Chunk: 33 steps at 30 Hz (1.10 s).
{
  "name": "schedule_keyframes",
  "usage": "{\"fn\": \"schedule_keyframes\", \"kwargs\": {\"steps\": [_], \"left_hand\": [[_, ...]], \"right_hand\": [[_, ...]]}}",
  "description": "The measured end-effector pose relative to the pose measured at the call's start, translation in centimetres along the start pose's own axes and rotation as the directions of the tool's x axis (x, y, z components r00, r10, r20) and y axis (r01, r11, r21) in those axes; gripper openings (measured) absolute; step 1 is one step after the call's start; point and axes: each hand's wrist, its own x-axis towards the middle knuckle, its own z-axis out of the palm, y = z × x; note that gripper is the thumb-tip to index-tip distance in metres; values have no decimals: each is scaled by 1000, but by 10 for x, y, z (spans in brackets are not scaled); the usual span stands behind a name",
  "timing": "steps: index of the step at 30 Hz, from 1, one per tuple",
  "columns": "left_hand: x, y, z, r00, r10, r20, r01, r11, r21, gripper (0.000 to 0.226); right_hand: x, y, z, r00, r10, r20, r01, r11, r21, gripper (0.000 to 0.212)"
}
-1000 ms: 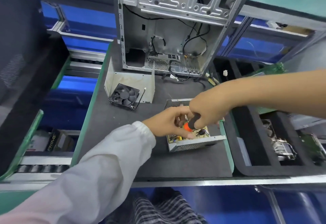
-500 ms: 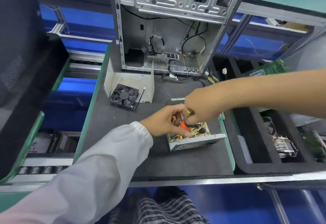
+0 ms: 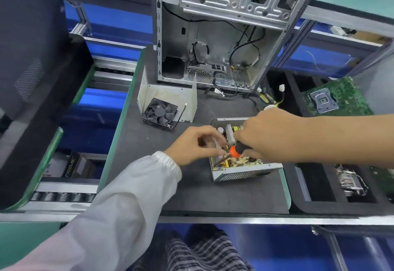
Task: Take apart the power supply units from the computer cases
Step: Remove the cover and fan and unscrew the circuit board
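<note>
At nine o'clock a black case panel (image 3: 32, 79) leans. Toward eleven, a loose fan (image 3: 160, 113) lies against a metal cover (image 3: 168, 97). The left hand (image 3: 196, 147), fingers curled, touches the opened power supply unit (image 3: 241, 164) at centre. The right hand (image 3: 264, 134) grips a screwdriver (image 3: 238, 150) over it. The empty computer case (image 3: 213, 36) stands at twelve; a motherboard (image 3: 334, 98) sits at two.

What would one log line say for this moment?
right hand: grips screwdriver | left hand: fingers at open power supply | fan: already out
</note>
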Motion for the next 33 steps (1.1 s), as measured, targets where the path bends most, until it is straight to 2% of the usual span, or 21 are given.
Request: {"fn": "schedule_keyframes", "kwargs": {"steps": [2, 3, 6, 10, 15, 18, 22, 26, 27, 29, 31, 33], "left_hand": [[-15, -16, -4, 983, -62, -174, 76, 994, 78, 13], [-22, -23, -3, 975, -92, -203, 120, 984, 130, 12], [-32, -35, 12, 971, -170, -170, 206, 953, 224, 14], [-33, -42, 22, 962, -244, -123, 251, 967, 48, 20], [-33, -45, 18, 939, -259, -226, 242, 965, -100, 12], [-32, -44, 5, 908, -308, -283, 275, 950, -151, 13], [-10, -21, 0, 811, -371, -453, 263, 922, -284, 31], [28, 21, 16, 788, -400, -468, 254, 904, -344, 33], [36, 29, 21, 802, -376, -464, 263, 920, -291, 33], [49, 41, 32, 856, -265, -445, 266, 962, -60, 34], [62, 48, 47, 915, -187, -358, 271, 942, 198, 34], [76, 47, 66, 946, -177, -272, 270, 896, 353, 30]], "right_hand": [[-6, 4, 1, 1000, 25, 4, -26, 999, 35, 31], [-8, 6, -1, 999, 37, 13, -37, 998, 49, 31], [-11, 11, 0, 998, 58, 16, -60, 992, 107, 33], [-13, 17, -3, 995, 93, 26, -97, 978, 187, 33], [-14, 23, -5, 990, 142, 18, -139, 922, 362, 30], [-19, 31, -2, 979, 202, 5, -178, 853, 491, 30], [-29, 35, 7, 940, 332, -83, -202, 735, 647, 26], [-48, 47, 15, 903, 417, -102, -207, 631, 748, 26], [-55, 53, 19, 899, 429, -88, -222, 619, 753, 27], [-68, 65, 28, 891, 453, -44, -268, 599, 754, 33], [-82, 76, 40, 882, 472, 0, -311, 582, 752, 43], [-91, 85, 55, 881, 473, 30, -340, 588, 734, 48]]}}
